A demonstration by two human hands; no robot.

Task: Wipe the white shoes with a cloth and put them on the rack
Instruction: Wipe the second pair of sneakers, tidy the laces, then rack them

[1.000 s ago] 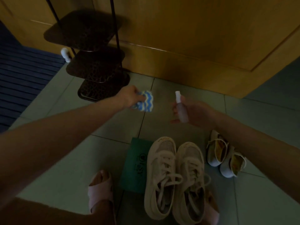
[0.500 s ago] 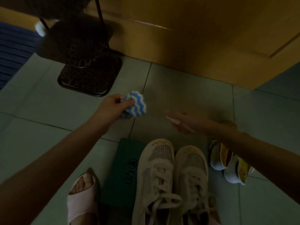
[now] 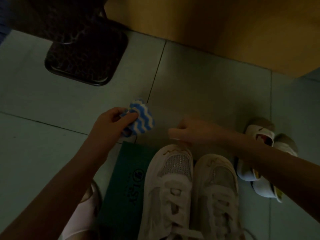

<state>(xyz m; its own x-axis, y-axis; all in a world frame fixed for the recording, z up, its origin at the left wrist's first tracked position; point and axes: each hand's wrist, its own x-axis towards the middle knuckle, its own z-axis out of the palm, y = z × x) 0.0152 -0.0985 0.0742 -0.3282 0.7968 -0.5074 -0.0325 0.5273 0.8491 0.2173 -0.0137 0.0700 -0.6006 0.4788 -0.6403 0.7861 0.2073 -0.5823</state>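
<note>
White shoes [image 3: 173,187] and striped cloth [image 3: 142,120].
Left hand [image 3: 110,125] pinches the cloth; right hand [image 3: 195,132] blurred, grip cannot be told; green box [image 3: 128,170] below left hand, lettering unreadable.

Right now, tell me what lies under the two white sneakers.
A flat green box sticks out from under the left sneaker, on the tiled floor. How far it runs beneath is covered; under the right sneaker nothing shows.
</note>
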